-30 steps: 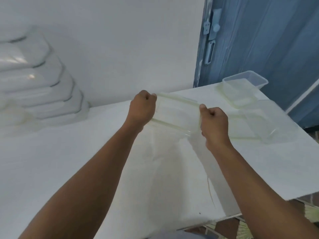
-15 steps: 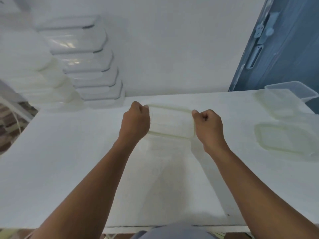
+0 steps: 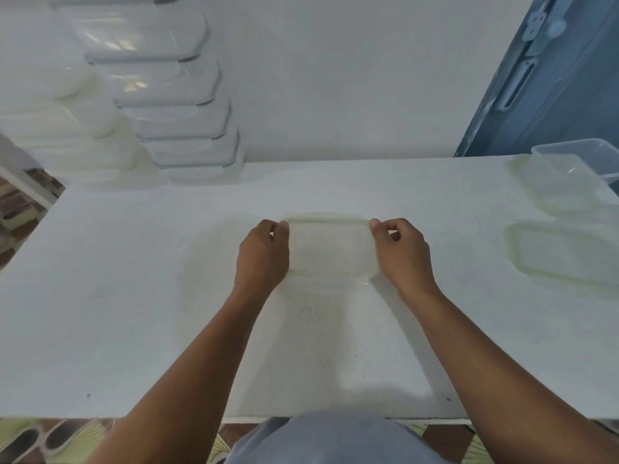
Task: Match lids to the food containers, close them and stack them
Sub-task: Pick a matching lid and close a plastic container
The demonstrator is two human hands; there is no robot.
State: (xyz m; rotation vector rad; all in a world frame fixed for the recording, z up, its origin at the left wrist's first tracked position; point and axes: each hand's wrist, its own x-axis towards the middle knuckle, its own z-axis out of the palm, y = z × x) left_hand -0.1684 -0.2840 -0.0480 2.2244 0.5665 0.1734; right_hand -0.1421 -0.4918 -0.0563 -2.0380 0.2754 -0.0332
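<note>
While both hands curl around its short ends, a clear container (image 3: 330, 259) sits on the white table (image 3: 117, 296) at the centre of the frame. The left hand (image 3: 263, 254) grips the left end, fingers bent over the rim; the right hand (image 3: 402, 252) grips the right end the same way. A lid (image 3: 330, 234) seems to lie on top of it, though the clear plastic makes the seam hard to read. In the upper left, a stack (image 3: 187, 128) of closed containers stands against the wall (image 3: 335, 78). At the right edge, an open tub (image 3: 586, 155) stands by the table's far corner. A loose lid (image 3: 562, 256) lies flat lower in the frame, well apart from the hands. A blue door (image 3: 562, 78) fills the upper right.
</note>
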